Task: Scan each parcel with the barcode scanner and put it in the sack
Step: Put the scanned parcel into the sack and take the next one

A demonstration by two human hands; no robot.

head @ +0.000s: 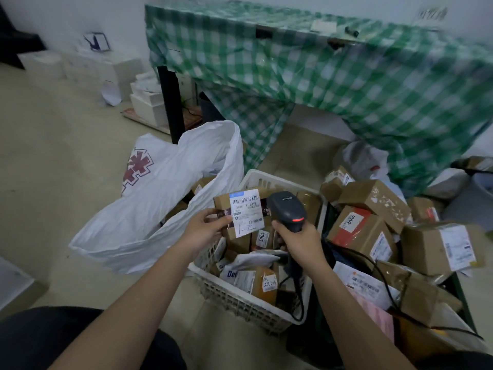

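My left hand [206, 227] pinches a small brown parcel [241, 212] by its left edge, its white barcode label facing me, above the white plastic basket [234, 297]. My right hand [298, 240] grips the handle of a dark barcode scanner [288, 209] just right of the parcel; a red light shows on the scanner's head and its black cable runs down over the basket. The white sack [162, 209] with a red emblem stands open to the left of the basket, with brown parcels visible inside.
The basket holds several more parcels and mailers. A heap of cardboard parcels [373, 225] lies to its right. Behind stands a table under a green checked cloth [333, 84]. White boxes [85, 70] line the far wall. Bare floor lies at the left.
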